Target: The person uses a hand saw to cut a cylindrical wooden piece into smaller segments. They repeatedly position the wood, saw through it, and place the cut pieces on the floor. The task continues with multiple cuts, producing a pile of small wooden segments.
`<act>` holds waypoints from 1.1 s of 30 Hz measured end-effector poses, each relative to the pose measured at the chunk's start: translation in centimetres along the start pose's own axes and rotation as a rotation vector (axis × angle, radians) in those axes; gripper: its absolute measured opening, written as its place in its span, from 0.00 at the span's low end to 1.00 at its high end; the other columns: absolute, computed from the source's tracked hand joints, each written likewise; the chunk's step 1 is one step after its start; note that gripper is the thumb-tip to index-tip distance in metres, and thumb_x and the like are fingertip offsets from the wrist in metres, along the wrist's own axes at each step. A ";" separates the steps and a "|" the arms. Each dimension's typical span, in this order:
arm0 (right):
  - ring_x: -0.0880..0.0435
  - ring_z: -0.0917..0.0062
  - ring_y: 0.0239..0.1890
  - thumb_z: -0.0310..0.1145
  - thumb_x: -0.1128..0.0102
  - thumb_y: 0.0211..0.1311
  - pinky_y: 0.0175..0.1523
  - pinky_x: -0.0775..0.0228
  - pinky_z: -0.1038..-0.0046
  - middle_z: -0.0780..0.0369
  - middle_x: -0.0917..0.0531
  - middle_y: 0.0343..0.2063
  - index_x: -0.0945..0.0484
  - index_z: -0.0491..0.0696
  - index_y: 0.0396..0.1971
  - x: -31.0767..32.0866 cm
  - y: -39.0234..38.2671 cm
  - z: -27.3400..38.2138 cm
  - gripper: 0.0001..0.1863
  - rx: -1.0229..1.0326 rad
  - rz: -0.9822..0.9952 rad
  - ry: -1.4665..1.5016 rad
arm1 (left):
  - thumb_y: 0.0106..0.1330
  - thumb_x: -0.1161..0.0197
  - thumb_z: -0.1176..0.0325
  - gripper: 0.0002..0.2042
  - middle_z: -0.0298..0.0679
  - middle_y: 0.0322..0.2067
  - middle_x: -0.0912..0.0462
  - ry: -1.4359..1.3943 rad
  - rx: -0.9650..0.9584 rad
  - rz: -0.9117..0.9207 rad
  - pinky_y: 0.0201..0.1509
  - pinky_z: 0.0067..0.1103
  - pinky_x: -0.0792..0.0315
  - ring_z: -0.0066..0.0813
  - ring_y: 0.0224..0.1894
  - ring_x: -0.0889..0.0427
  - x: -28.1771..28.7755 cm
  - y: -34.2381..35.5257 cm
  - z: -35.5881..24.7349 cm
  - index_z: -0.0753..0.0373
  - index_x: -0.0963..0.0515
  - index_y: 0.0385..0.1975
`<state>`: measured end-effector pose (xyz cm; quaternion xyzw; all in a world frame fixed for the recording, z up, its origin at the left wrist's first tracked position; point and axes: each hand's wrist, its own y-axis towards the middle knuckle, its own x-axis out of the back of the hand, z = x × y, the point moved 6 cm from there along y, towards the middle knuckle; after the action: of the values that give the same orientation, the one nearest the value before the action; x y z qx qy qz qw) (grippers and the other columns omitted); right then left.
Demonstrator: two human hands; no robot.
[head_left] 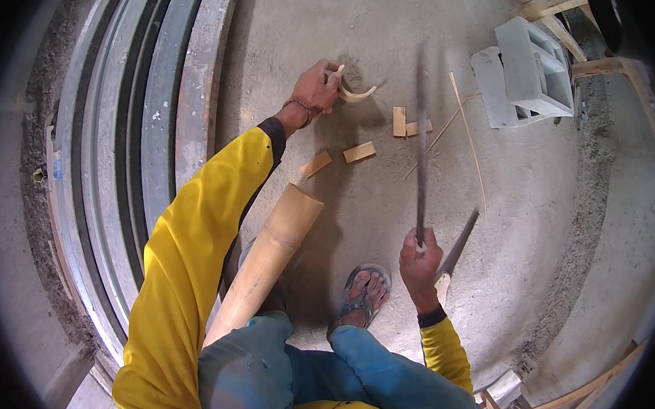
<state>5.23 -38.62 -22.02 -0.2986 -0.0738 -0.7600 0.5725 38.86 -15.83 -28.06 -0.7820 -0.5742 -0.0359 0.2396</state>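
Note:
My left hand (317, 88) is stretched far forward, its fingers closed on one end of a curved piece of bamboo (359, 97), like part of a ring. In my right hand (421, 262) is the handle of a machete (422, 140), its long dark blade pointing away from me and slightly blurred. A thick bamboo pole (270, 241) leans along my left leg. Beside my right hand a hand saw (459, 246) lies on the floor, its handle partly hidden. Between my hands, several small rectangular bamboo pieces (359, 152) are scattered on the concrete.
Long grey metal beams (161, 102) run along the left side. Two thin bamboo strips (469, 141) cross on the floor to the right. A hollow concrete block (532, 71) stands at the far right near wooden pieces (554, 1). My sandalled foot (365, 291) rests on the floor.

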 end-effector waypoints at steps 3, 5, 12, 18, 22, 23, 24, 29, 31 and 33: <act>0.14 0.45 0.30 0.38 0.42 0.71 0.35 0.23 0.53 0.43 0.16 0.26 0.23 0.38 0.41 -1.8 2.4 -1.5 0.15 -0.045 0.187 -0.375 | 0.78 0.45 0.61 0.17 0.42 0.33 0.14 -0.005 -0.002 0.004 0.28 0.24 0.18 0.27 0.27 0.15 -0.2 0.1 0.1 0.64 0.26 0.59; 0.15 0.41 0.35 0.38 0.43 0.71 0.38 0.24 0.50 0.42 0.16 0.28 0.22 0.38 0.42 -1.8 2.4 -0.7 0.16 -0.061 0.205 -0.363 | 0.78 0.45 0.61 0.17 0.42 0.33 0.14 0.015 -0.001 0.019 0.29 0.24 0.18 0.27 0.27 0.15 -0.5 0.2 0.7 0.63 0.26 0.60; 0.15 0.41 0.39 0.40 0.42 0.71 0.41 0.25 0.49 0.42 0.15 0.30 0.22 0.38 0.42 -1.4 1.4 -1.1 0.17 -0.119 0.174 -0.336 | 0.79 0.45 0.61 0.17 0.41 0.34 0.14 0.108 -0.148 0.104 0.30 0.24 0.17 0.25 0.28 0.15 -0.4 0.1 -0.2 0.57 0.28 0.63; 0.13 0.45 0.36 0.41 0.42 0.72 0.39 0.24 0.53 0.45 0.15 0.27 0.21 0.40 0.42 -0.7 -1.0 -1.8 0.17 -0.142 0.129 -0.255 | 0.78 0.46 0.64 0.17 0.39 0.34 0.16 -0.051 0.053 0.101 0.29 0.24 0.17 0.24 0.27 0.17 -1.0 -1.7 0.3 0.58 0.30 0.64; 0.13 0.46 0.32 0.39 0.41 0.72 0.35 0.24 0.54 0.47 0.16 0.24 0.21 0.41 0.41 -0.7 -1.3 -0.8 0.14 -0.116 0.144 -0.215 | 0.78 0.46 0.64 0.17 0.39 0.34 0.17 -0.111 0.063 0.072 0.29 0.24 0.17 0.24 0.27 0.17 -1.1 -2.4 0.7 0.62 0.30 0.63; 0.13 0.47 0.31 0.38 0.41 0.71 0.34 0.25 0.54 0.47 0.17 0.23 0.21 0.41 0.41 -0.8 -1.3 -0.5 0.14 -0.095 0.135 -0.209 | 0.79 0.46 0.64 0.17 0.39 0.34 0.17 -0.120 0.064 0.067 0.29 0.24 0.17 0.24 0.27 0.17 -1.2 -2.5 0.7 0.63 0.31 0.63; 0.13 0.47 0.30 0.38 0.41 0.71 0.34 0.25 0.54 0.47 0.17 0.22 0.21 0.42 0.41 -0.8 -1.3 -0.3 0.13 -0.075 0.125 -0.203 | 0.79 0.46 0.63 0.18 0.40 0.34 0.17 -0.149 0.080 0.058 0.29 0.24 0.17 0.24 0.27 0.17 -1.4 -2.5 0.8 0.64 0.31 0.62; 0.13 0.47 0.30 0.37 0.41 0.71 0.34 0.25 0.53 0.47 0.18 0.21 0.21 0.41 0.40 -1.2 -1.0 -1.0 0.13 -0.042 0.131 -0.248 | 0.80 0.46 0.61 0.19 0.40 0.33 0.16 -0.186 0.103 0.032 0.29 0.25 0.16 0.25 0.27 0.16 -1.4 -2.6 1.2 0.66 0.33 0.62; 0.13 0.47 0.30 0.37 0.41 0.70 0.33 0.25 0.54 0.47 0.18 0.20 0.21 0.41 0.40 -1.3 -0.9 -1.0 0.13 -0.032 0.131 -0.265 | 0.81 0.47 0.61 0.18 0.40 0.33 0.16 -0.222 0.106 0.039 0.29 0.25 0.16 0.26 0.27 0.16 -1.4 -2.5 1.4 0.66 0.33 0.62; 0.13 0.47 0.29 0.37 0.41 0.70 0.32 0.26 0.54 0.47 0.19 0.19 0.21 0.41 0.40 -1.2 -0.8 -0.9 0.13 -0.019 0.129 -0.265 | 0.81 0.48 0.61 0.18 0.40 0.33 0.16 -0.239 0.106 0.041 0.29 0.25 0.16 0.26 0.27 0.16 -1.3 -2.4 1.6 0.66 0.32 0.62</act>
<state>4.35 -37.71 -23.20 -0.4060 -0.1222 -0.6761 0.6025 35.87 -15.74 -29.03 -0.7785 -0.5837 0.0929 0.2111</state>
